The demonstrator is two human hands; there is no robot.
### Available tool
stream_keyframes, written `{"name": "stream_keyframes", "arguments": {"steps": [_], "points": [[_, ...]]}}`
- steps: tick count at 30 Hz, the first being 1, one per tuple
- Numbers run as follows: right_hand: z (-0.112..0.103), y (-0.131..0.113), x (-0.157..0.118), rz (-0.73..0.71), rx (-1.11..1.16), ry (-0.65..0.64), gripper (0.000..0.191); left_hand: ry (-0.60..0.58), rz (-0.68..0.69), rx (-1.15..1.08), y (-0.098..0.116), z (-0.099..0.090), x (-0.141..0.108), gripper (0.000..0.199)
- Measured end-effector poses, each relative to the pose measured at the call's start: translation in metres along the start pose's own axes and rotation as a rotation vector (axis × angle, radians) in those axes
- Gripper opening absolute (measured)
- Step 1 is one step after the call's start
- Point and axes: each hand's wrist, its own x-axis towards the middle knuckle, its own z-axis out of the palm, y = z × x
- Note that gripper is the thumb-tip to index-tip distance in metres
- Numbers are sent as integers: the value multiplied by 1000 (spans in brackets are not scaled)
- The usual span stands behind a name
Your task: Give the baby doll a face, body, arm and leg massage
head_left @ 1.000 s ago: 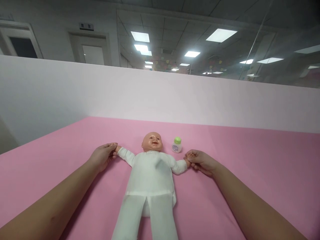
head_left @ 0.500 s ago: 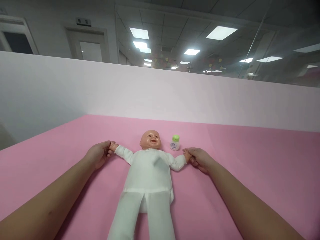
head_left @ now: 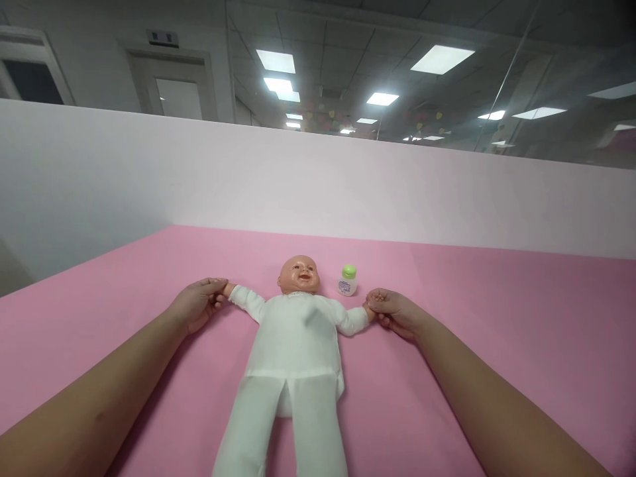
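Note:
A baby doll (head_left: 301,338) with a bald plastic head and a white cloth body lies face up, arms spread to both sides. My left hand (head_left: 199,305) is closed around the doll's hand on the left. On the other side, my right hand (head_left: 397,313) pinches the doll's other hand between thumb and fingers. Both doll hands are partly hidden by my fingers. Beside the doll's head, short of my right hand, stands a small clear bottle (head_left: 347,285) with a green cap and a printed label.
The doll and bottle rest on a pink padded surface (head_left: 124,285). A low white wall (head_left: 298,179) runs along its back and left side. Beyond it are a door (head_left: 173,89), glass panes and ceiling lights.
My right thumb and fingers have shifted further over the doll's hand, and my left fingers cover more of the other one. The doll and bottle stay in place.

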Motion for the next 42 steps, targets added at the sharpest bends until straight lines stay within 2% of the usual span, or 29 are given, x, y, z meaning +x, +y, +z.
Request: {"name": "stream_keyframes", "arguments": {"steps": [7, 15, 21, 28, 31, 35, 42], "points": [[9, 1, 4, -15, 17, 135, 42, 73, 6, 24, -1, 0, 0, 36], [8, 3, 9, -2, 3, 159, 22, 29, 11, 4, 0, 2, 0, 22], [2, -1, 6, 42, 66, 69, 23, 6, 14, -9, 3, 3, -4, 20], [0, -3, -1, 10, 60, -45, 29, -37, 18, -19, 3, 5, -4, 16], [2, -2, -2, 6, 24, -49, 26, -21, 18, -16, 2, 5, -4, 24], [4, 0, 2, 1, -5, 21, 28, -20, 12, 0, 2, 5, -4, 28], [4, 3, 7, 10, 20, 120, 25, -17, 17, 36, 4, 9, -8, 17]]}}
